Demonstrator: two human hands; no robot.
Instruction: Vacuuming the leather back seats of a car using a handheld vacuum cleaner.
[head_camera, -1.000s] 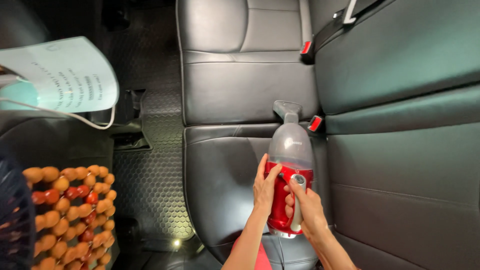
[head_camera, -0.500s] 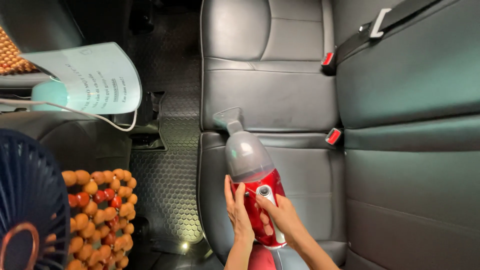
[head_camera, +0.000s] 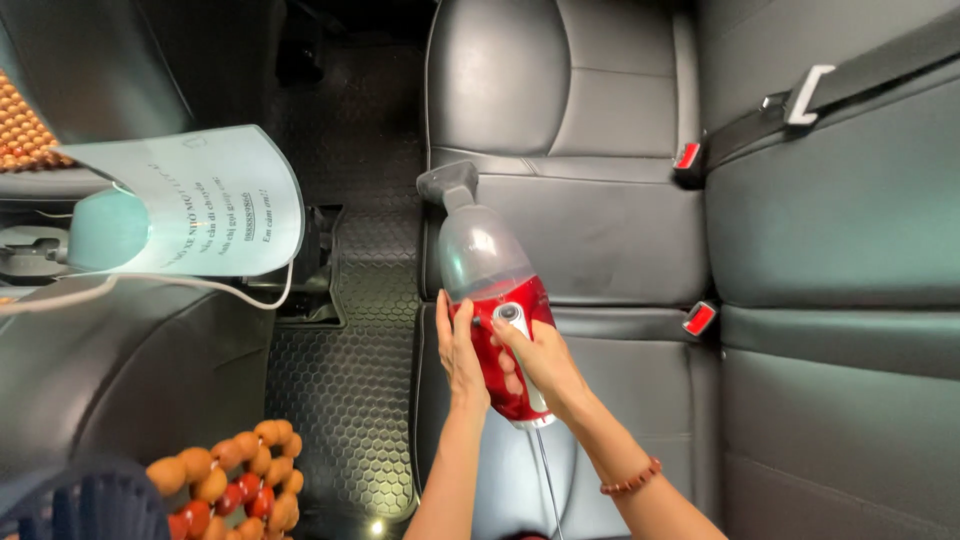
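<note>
Both your hands are clamped on the red handheld vacuum (head_camera: 495, 300) — right hand (head_camera: 540, 360) on its grey handle, left hand (head_camera: 460, 350) against its side. Its nozzle sits at the black leather seat's (head_camera: 600, 230) front edge by the honeycomb floor mat (head_camera: 350, 360) — no debris shows, so progress can't be judged.

We see open seat (head_camera: 610, 230) leather to the right of the vacuum (head_camera: 492, 300), up to the red buckles (head_camera: 700, 319). To its left the floor mat (head_camera: 345, 370) lies open, hemmed in by the paper sheet (head_camera: 215, 205), its cord (head_camera: 200, 285) and the beaded cover (head_camera: 235, 480).
</note>
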